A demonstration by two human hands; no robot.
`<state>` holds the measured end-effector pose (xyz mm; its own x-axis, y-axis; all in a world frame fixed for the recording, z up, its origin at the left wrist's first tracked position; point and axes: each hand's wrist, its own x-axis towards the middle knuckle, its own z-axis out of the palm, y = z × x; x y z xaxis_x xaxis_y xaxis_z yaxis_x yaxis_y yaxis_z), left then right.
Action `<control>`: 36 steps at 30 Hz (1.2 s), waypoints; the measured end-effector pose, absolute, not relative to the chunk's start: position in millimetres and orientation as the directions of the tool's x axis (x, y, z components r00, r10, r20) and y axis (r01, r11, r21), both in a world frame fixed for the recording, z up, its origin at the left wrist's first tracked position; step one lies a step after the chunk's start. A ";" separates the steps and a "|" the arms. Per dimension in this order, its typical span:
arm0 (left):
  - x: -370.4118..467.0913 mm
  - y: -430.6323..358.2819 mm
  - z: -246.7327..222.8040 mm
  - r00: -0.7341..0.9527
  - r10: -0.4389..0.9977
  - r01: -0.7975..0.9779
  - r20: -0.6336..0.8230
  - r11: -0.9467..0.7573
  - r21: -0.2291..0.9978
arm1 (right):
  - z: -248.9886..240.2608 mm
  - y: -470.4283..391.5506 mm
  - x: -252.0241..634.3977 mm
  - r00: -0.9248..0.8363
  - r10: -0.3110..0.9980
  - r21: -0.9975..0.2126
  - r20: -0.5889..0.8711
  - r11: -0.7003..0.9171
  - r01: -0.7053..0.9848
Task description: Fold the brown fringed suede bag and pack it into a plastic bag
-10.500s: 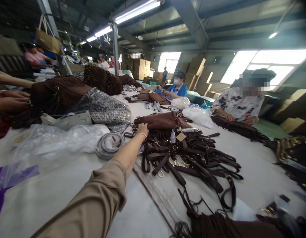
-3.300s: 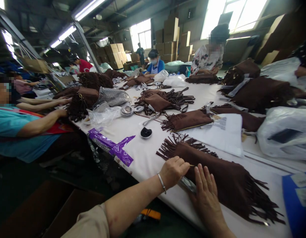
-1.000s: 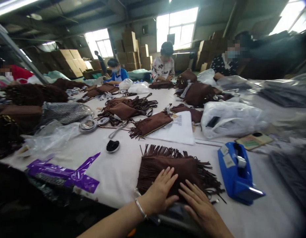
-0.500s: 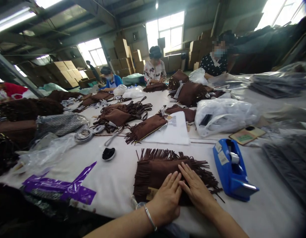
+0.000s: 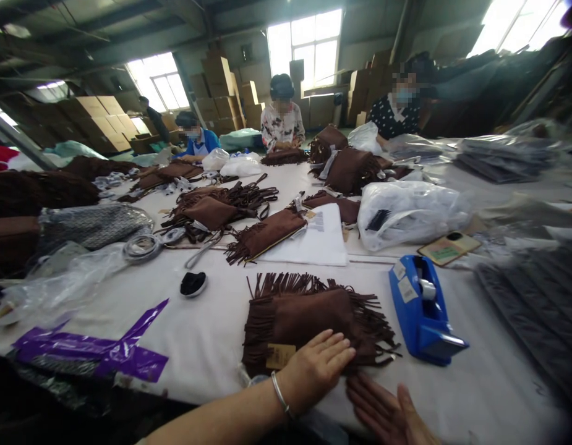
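Observation:
A dark brown fringed bag (image 5: pixel 308 315) lies flat on the white-covered table (image 5: pixel 211 352), its fringes spread at the top and both sides. A tan tag (image 5: pixel 280 356) shows on its lower left part. My left hand (image 5: pixel 320 366), with a silver bangle at the wrist, rests flat on the bag's lower edge, fingers stretched out. Just below the bag's lower right corner is my right hand (image 5: pixel 383 409), palm turned up, thumb apart from the straight fingers, holding nothing.
A blue tape dispenser (image 5: pixel 422 312) stands right of the bag. Left are a small dish of black material (image 5: pixel 193 284) and purple plastic (image 5: pixel 128 355). Behind are more fringed bags (image 5: pixel 271 232), a white plastic bag (image 5: pixel 410 213) and a phone (image 5: pixel 449 248). Several people work across the table.
My right hand has left the bag and moved down toward the near table edge, turning palm up. My left hand has slid slightly down on the bag, uncovering its middle. The view has shifted slightly.

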<state>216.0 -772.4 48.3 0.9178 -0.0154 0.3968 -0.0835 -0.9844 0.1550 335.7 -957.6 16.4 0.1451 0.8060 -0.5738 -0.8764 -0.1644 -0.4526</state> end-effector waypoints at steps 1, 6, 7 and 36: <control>214.7 -773.1 52.3 0.914 -0.016 -0.092 0.406 -0.982 0.168 | 19.5 -948.2 335.7 0.119 0.833 -0.401 -0.540 -0.131 -0.907; 204.4 -780.9 67.3 0.905 -0.040 -0.128 0.424 -0.975 0.181 | 32.9 -898.2 348.9 0.317 0.832 -0.423 -0.456 0.110 -0.899; 202.6 -782.5 68.5 0.904 -0.046 -0.135 0.425 -0.974 0.183 | 33.1 -890.9 354.9 0.360 0.814 -0.491 -0.455 0.108 -0.864; 95.3 -631.2 83.2 0.420 0.849 0.354 -0.319 0.171 0.920 | 54.4 -901.3 395.9 0.739 0.601 -0.946 -0.304 -0.101 -0.307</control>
